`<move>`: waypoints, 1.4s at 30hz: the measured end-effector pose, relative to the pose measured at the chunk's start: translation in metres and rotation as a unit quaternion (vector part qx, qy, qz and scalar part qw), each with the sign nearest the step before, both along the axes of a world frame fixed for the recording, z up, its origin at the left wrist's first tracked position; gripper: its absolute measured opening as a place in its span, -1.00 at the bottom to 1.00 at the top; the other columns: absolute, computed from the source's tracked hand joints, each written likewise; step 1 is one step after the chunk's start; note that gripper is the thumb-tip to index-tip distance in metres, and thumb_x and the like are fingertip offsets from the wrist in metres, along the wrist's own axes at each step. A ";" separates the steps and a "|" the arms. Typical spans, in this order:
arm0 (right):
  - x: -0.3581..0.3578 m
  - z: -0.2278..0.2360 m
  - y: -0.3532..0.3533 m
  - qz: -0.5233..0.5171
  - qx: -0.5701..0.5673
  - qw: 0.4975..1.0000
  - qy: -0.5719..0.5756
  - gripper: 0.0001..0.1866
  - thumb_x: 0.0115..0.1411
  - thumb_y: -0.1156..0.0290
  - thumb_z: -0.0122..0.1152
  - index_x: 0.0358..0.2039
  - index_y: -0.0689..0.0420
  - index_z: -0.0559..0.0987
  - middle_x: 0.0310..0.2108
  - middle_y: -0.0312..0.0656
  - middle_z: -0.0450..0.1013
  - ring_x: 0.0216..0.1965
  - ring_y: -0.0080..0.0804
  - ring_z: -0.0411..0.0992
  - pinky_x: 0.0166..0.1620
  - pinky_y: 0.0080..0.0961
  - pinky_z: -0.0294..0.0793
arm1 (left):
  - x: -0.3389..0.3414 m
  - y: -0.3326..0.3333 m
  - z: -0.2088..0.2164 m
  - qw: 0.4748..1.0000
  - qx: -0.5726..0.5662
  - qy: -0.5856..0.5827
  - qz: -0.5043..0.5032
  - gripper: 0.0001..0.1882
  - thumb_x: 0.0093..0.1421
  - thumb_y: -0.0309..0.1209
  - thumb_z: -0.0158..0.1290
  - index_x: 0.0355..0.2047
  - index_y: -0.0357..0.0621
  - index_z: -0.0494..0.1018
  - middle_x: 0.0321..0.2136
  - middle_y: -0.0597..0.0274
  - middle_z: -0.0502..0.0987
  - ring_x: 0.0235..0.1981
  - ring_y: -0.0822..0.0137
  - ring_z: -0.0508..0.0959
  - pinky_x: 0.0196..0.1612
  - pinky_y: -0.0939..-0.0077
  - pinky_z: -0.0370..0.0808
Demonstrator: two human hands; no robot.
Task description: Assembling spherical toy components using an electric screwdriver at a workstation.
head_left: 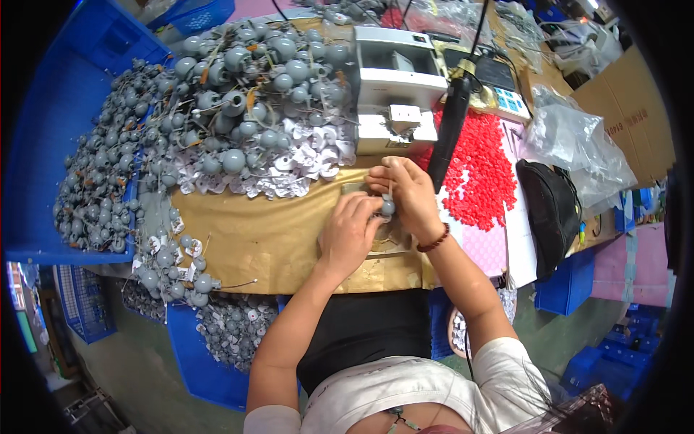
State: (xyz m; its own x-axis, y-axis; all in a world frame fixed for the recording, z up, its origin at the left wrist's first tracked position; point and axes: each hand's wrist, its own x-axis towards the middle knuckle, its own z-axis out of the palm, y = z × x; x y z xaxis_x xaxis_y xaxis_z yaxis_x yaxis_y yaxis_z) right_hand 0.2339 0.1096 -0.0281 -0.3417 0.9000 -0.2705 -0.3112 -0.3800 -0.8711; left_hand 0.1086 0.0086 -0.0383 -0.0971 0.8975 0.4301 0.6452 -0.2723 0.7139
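Above the tan cloth-covered worktop [238, 224], both hands come together at a small grey ball-shaped part [388, 207]. My left hand [347, 230] is closed on the ball from the left, thumb and fingertips pinching it. From the right my right hand [410, 195], with a dark bead bracelet at the wrist, has its fingers curled over the top of the same part. A thin light piece runs up from the ball between the right fingers; its end is hidden. Just beyond that hand hangs a black electric screwdriver [452, 123]. A white box-shaped machine [397, 79] stands behind the hands.
Grey ball parts with wires [253, 79] are heaped at the back left, beside white plastic pieces [307, 155]. A blue crate [43, 173] borders the left side. On the right lie small red parts [477, 173], a black pouch [547, 213] and clear plastic bags [578, 148].
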 end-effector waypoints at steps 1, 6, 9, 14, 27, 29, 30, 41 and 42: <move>0.002 0.005 -0.001 0.021 0.002 1.000 -0.002 -0.70 0.47 0.34 0.03 0.02 0.33 0.45 -0.20 0.00 0.58 -0.22 -0.34 0.60 -0.09 -0.49 0.62 | -0.004 -0.005 -0.003 1.000 0.014 -0.002 -0.008 -0.67 0.11 -0.51 0.25 -0.10 -0.15 0.49 -0.15 0.11 0.54 -0.04 0.06 0.52 -0.04 0.26 0.51; 0.100 -0.007 0.018 0.027 0.284 0.918 -0.277 -0.81 0.39 0.44 0.15 -0.13 0.31 0.60 -0.22 -0.12 0.61 -0.16 -0.46 0.60 -0.20 -0.52 0.58 | -0.061 -0.077 0.016 0.953 -0.121 -0.260 0.102 -0.63 0.21 -0.58 0.16 0.04 -0.21 0.42 -0.09 0.10 0.49 -0.06 0.21 0.55 -0.16 0.39 0.55; 0.151 -0.016 0.042 0.021 0.421 0.779 -0.464 -0.84 0.33 0.48 0.20 -0.12 0.23 0.61 -0.21 -0.11 0.58 -0.17 -0.32 0.57 -0.20 -0.43 0.54 | -0.132 -0.120 0.049 0.952 -0.159 -0.122 0.231 -0.60 0.19 -0.59 0.15 0.07 -0.22 0.43 -0.07 0.05 0.49 -0.05 0.09 0.53 -0.05 0.27 0.50; 0.183 -0.024 0.065 0.050 0.509 0.590 -0.624 -0.79 0.24 0.49 0.23 -0.10 0.16 0.59 -0.10 -0.06 0.49 -0.03 -0.04 0.43 0.00 -0.21 0.45 | -0.187 -0.140 0.072 0.892 -0.116 0.284 0.332 -0.58 0.17 -0.56 0.15 0.07 -0.22 0.46 -0.04 -0.01 0.48 0.03 -0.07 0.45 0.14 0.10 0.37; 0.189 -0.029 0.091 0.099 0.477 0.626 -0.609 -0.88 0.10 0.57 0.21 -0.31 0.21 0.57 -0.30 0.00 0.46 -0.17 0.03 0.43 -0.09 -0.13 0.43 | -0.123 -0.047 -0.016 0.964 -0.076 0.150 0.205 -0.80 0.18 -0.53 0.16 -0.16 -0.16 0.51 -0.17 0.06 0.47 -0.16 -0.01 0.53 -0.15 0.14 0.50; 0.193 -0.029 0.092 0.114 0.477 0.620 -0.612 -0.88 0.09 0.59 0.21 -0.31 0.22 0.57 -0.31 0.01 0.45 -0.18 0.03 0.42 -0.09 -0.12 0.43 | -0.123 -0.066 -0.013 0.972 -0.068 0.187 0.125 -0.85 0.17 -0.57 0.17 -0.23 -0.17 0.53 -0.24 0.08 0.48 -0.18 -0.01 0.53 -0.15 0.19 0.49; 0.194 -0.031 0.092 0.119 0.480 0.614 -0.615 -0.88 0.10 0.59 0.21 -0.31 0.22 0.58 -0.32 0.01 0.45 -0.19 0.02 0.42 -0.10 -0.12 0.43 | -0.121 -0.073 -0.013 0.975 -0.058 0.186 0.105 -0.87 0.14 -0.57 0.19 -0.28 -0.17 0.53 -0.25 0.11 0.50 -0.17 0.01 0.53 -0.14 0.19 0.50; 0.184 -0.003 0.084 0.052 0.516 0.656 -0.548 -0.84 0.10 0.65 0.28 -0.28 0.25 0.57 -0.31 -0.12 0.51 -0.25 -0.21 0.50 -0.15 -0.37 0.49 | -0.043 -0.035 0.024 0.993 0.050 0.092 -0.045 -0.76 0.07 -0.54 0.29 -0.21 -0.17 0.59 -0.28 0.14 0.55 -0.07 0.09 0.52 -0.03 0.25 0.51; 0.182 0.001 0.082 0.054 0.478 0.701 -0.527 -0.84 0.11 0.67 0.27 -0.27 0.25 0.57 -0.33 -0.14 0.51 -0.29 -0.28 0.50 -0.18 -0.42 0.49 | -0.030 -0.027 0.022 0.994 0.030 0.075 -0.069 -0.74 0.07 -0.53 0.28 -0.19 -0.16 0.59 -0.29 0.15 0.54 -0.07 0.09 0.51 -0.02 0.24 0.50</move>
